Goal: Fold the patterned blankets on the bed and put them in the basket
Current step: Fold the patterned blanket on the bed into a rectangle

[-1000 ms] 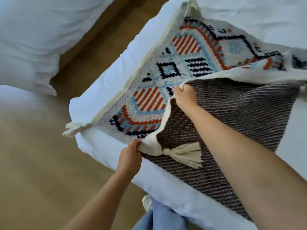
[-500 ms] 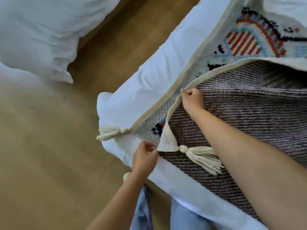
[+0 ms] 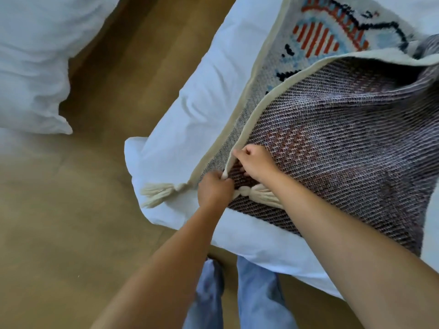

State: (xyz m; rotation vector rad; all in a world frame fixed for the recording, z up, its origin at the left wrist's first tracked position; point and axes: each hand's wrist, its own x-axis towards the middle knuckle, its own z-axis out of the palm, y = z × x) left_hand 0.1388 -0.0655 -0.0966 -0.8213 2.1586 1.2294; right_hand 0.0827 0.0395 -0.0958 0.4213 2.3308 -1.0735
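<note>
A patterned blanket (image 3: 344,129) lies on the white bed (image 3: 202,91), folded over so its dark woven underside faces up. A strip of its orange, blue and black patterned face (image 3: 316,39) shows at the top. My left hand (image 3: 215,189) grips the cream-edged upper corner near a tassel (image 3: 259,194). My right hand (image 3: 255,162) pinches the same cream edge just above it. The lower corner's tassel (image 3: 158,192) lies on the sheet to the left. No basket is in view.
A second white bed or pillow (image 3: 31,62) lies at the upper left, across a strip of tan floor (image 3: 71,222). My legs in blue jeans (image 3: 256,295) stand against the bed's near edge.
The folded-over layer has been drawn left, covering most of the patterned face. Its edge now lies close to the lower edge, and my two hands have come together at the corner.
</note>
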